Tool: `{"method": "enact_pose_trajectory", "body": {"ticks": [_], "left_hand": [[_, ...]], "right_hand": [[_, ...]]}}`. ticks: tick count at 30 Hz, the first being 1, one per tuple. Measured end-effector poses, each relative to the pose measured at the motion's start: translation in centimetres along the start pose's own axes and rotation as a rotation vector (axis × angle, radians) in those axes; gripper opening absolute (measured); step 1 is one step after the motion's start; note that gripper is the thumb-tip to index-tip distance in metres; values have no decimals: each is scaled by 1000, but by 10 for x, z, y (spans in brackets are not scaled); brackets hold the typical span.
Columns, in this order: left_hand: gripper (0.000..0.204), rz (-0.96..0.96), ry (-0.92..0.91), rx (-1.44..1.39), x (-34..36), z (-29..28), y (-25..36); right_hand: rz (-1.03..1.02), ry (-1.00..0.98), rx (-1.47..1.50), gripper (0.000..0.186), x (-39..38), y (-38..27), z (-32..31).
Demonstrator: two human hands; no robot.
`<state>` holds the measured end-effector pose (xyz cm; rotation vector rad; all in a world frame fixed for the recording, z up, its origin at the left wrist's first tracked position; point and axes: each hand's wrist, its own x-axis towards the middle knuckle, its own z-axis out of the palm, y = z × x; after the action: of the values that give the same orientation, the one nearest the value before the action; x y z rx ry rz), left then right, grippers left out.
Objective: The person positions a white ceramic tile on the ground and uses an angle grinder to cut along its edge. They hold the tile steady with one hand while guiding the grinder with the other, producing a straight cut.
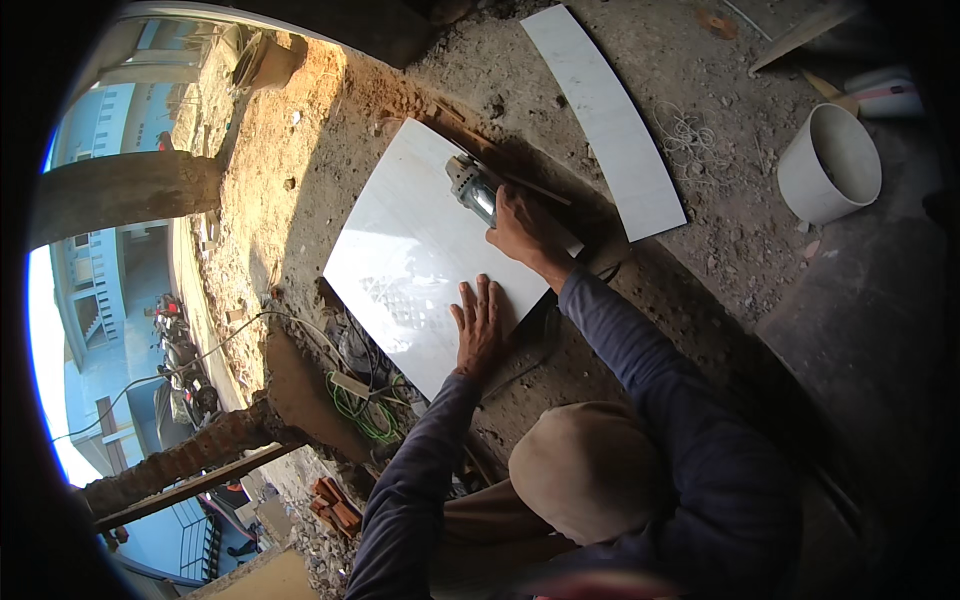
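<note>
My left hand [478, 322] lies flat with fingers spread on a glossy white tile [400, 235], near the edge closest to me. Farther up and to the right, my right hand [522, 228] is wrapped round a hand-held power cutter [475, 190] with a silver body and a vented end. The cutter rests over the tile's right side, by its long far edge. Its blade is hidden from here. Under the tile, dark gaps and rubble show along its near left edge.
A long white tile strip [610, 125] lies on the dirt floor to the far right. Beyond it are tangled string [692, 145] and a white bucket [825, 165]. A green cord [362, 410] and broken bricks [335, 507] lie left of my left arm; a broken wall [190, 455] stands farther left.
</note>
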<state>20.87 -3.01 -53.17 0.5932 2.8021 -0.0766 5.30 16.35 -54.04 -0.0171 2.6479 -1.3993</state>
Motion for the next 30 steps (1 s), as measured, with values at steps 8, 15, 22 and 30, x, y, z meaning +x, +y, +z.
{"method": "enact_pose_trajectory", "body": {"ticks": [8, 15, 22, 30], "left_hand": [[89, 9, 23, 38, 0, 5, -2], [97, -6, -15, -26, -1, -1, 1], [98, -12, -32, -8, -1, -1, 1], [95, -3, -9, -34, -3, 4, -1]], "right_hand": [[-23, 118, -43, 62, -15, 3, 1], [88, -76, -20, 81, -26, 2, -18], [61, -38, -13, 80, -40, 7, -22], [106, -44, -20, 78, -52, 14, -20]]}}
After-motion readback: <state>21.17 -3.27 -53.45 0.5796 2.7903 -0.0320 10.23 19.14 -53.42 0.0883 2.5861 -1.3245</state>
